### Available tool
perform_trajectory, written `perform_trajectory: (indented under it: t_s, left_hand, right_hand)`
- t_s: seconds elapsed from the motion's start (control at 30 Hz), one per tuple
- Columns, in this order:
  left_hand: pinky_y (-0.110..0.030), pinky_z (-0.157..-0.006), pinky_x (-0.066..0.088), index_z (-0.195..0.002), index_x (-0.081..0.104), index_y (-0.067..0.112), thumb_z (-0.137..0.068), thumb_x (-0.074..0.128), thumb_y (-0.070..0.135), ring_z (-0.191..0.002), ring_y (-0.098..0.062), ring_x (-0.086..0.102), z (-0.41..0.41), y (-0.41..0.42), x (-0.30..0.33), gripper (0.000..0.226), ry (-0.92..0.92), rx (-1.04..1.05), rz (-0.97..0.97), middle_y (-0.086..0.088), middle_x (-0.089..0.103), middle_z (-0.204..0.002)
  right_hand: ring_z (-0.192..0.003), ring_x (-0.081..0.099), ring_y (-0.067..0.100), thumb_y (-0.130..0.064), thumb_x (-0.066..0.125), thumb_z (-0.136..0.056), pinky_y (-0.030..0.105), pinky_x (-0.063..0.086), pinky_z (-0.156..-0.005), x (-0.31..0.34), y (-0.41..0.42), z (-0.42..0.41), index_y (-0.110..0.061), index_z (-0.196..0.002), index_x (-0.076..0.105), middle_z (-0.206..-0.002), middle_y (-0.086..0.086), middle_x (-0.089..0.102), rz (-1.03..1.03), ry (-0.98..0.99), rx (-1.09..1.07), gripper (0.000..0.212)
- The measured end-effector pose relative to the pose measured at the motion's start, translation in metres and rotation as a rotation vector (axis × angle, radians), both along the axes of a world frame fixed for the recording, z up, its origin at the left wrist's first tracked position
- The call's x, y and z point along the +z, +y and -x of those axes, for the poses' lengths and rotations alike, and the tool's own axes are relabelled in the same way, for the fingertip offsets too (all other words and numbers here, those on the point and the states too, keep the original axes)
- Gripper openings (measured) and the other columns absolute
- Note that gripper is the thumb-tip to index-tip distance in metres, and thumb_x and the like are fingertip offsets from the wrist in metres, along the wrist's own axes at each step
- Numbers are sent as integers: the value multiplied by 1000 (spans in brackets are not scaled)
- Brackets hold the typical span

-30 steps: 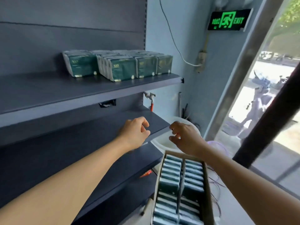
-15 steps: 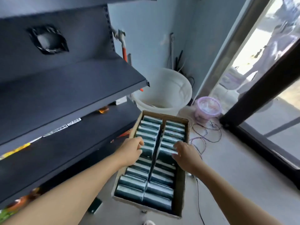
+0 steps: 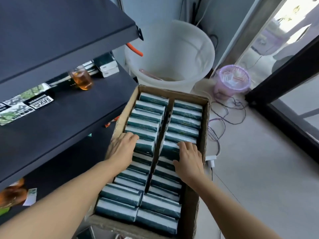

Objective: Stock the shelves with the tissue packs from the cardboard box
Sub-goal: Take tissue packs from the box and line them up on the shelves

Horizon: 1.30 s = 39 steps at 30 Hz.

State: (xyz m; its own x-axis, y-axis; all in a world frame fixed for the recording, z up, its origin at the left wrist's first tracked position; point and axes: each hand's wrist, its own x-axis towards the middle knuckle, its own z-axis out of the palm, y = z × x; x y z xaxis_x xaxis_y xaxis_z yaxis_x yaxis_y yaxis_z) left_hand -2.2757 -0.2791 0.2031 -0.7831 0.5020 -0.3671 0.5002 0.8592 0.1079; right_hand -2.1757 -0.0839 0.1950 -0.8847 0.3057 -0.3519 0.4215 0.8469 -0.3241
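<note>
While both hands rest on tissue packs (image 3: 145, 146) in the cardboard box (image 3: 205, 121), left grip (image 3: 123, 149) and right grip (image 3: 189, 158) lie spread, holding nothing. Packs look light, squashy, film-slick; pinch ends under fingertips.

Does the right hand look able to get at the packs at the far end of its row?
Probably yes: the cardboard box is open-topped, and nothing covers the far packs beyond the right hand.
</note>
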Motion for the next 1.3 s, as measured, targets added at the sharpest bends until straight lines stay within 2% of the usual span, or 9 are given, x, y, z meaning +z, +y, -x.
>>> perform_trajectory:
  t_s: [0.13, 0.3, 0.43, 0.57, 0.67, 0.8, 1.0, 1.1, 1.3]
  left_hand:
    - [-29, -83, 41, -126, 42, 19, -77, 68, 1, -110, -17, 44, 6, -4, -13, 58, 96, -28, 7, 1, 41, -125]
    - [-30, -87, 40, -126, 42, 18, -80, 63, 1, -116, -19, 38, 9, -2, -23, 53, 177, -57, 1, -1, 38, -128]
    - [-30, -88, 40, -117, 48, 20, -87, 58, 8, -112, -17, 42, 10, 0, -20, 34, 146, -56, -20, 3, 47, -120]
    - [-34, -75, 37, -112, 47, 20, -90, 59, 20, -107, -19, 51, 4, -4, 5, 25, 32, 90, -161, 5, 56, -114]
    - [-33, -72, 39, -111, 50, 26, -89, 61, 27, -100, -24, 59, 3, -13, 40, 24, 22, 158, -247, 6, 62, -112]
    - [-31, -71, 43, -114, 56, 33, -87, 63, 30, -99, -24, 61, 7, -28, 104, 28, 60, 224, -334, 7, 66, -110]
    - [-28, -68, 45, -106, 64, 28, -88, 63, 30, -86, -20, 59, 13, -62, 209, 18, 67, 354, -460, 4, 67, -95]
    - [-22, -58, 42, -100, 67, 25, -87, 63, 28, -73, -16, 59, 10, -85, 260, 13, 95, 415, -524, 2, 68, -85]
    - [-33, -83, 52, -93, 69, 26, -86, 64, 26, -88, -17, 66, -3, -143, 353, 8, 143, 523, -641, 5, 72, -89]
  right_hand:
    - [-109, 36, 23, -5, 53, -78, 33, 28, -94, -19, 0, 1, -20, -124, 40, -121, 2, 42, -200, 64, -9, 51]
    - [-100, 34, 24, -5, 54, -79, 34, 23, -84, -31, -5, 6, -18, -110, 49, -110, 4, 41, -320, 65, -42, 34]
    - [-103, 35, 23, -16, 58, -85, 34, 26, -87, -24, -4, 5, -19, -108, 54, -111, 2, 43, -302, 63, -39, 23]
    - [-110, 42, 20, -26, 62, -86, 31, 24, -89, 6, 0, 3, -20, -110, 53, -116, -2, 51, -150, 113, -47, 27]
    - [-106, 52, 20, -25, 64, -85, 30, 24, -84, 45, 1, 5, -19, -107, 51, -110, -2, 59, -32, 187, -67, 27]
    - [-108, 57, 23, -24, 65, -86, 34, 44, -89, 107, -2, 13, -16, -116, 53, -118, 2, 62, 124, 273, -1, 33]
    - [-97, 58, 24, -22, 65, -84, 27, 38, -74, 209, -14, 34, -13, -111, 58, -105, 4, 66, 138, 430, 120, 29]
    - [-91, 58, 26, -21, 64, -84, 28, 37, -70, 261, -26, 44, -14, -108, 59, -99, 6, 66, 159, 472, 175, 25]
    - [-86, 54, 20, -20, 64, -84, 18, 30, -62, 355, -68, 53, -17, -103, 61, -91, -2, 61, 162, 583, 291, 19]
